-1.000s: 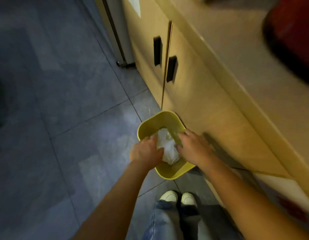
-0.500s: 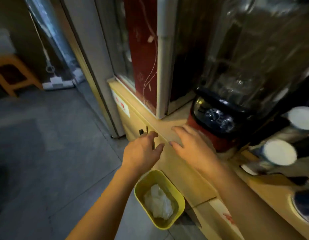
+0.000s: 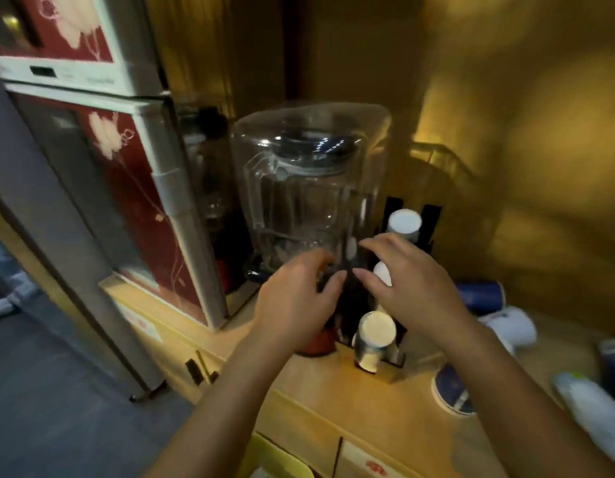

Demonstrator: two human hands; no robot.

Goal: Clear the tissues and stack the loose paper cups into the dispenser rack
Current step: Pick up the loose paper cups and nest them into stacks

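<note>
My left hand [image 3: 295, 298] and my right hand [image 3: 407, 284] hover empty, fingers apart, above the wooden counter [image 3: 361, 405], in front of the blender. Behind my right hand stands the black cup dispenser rack [image 3: 428, 219], with stacks of paper cups, white bottoms up: one at the front [image 3: 375, 334], one at the back [image 3: 404, 222], one half hidden by my fingers [image 3: 383, 274]. Loose cups lie on the counter to the right: a blue one [image 3: 481, 296], a white one [image 3: 513, 327], and a blue-and-white one [image 3: 452, 391] near my right forearm. A yellow bin's rim [image 3: 275, 457] shows at the bottom edge.
A large clear blender [image 3: 309, 198] on a red base fills the counter's middle. A red-and-white cabinet [image 3: 119, 174] stands at the left on the counter. A white packet [image 3: 592, 405] lies at the far right. Grey floor [image 3: 57, 391] lies to the left.
The tissue went from my hands into the yellow bin. Both hands rose empty from the bin to counter height, and my view swung up from the floor to the blender and cup rack.
</note>
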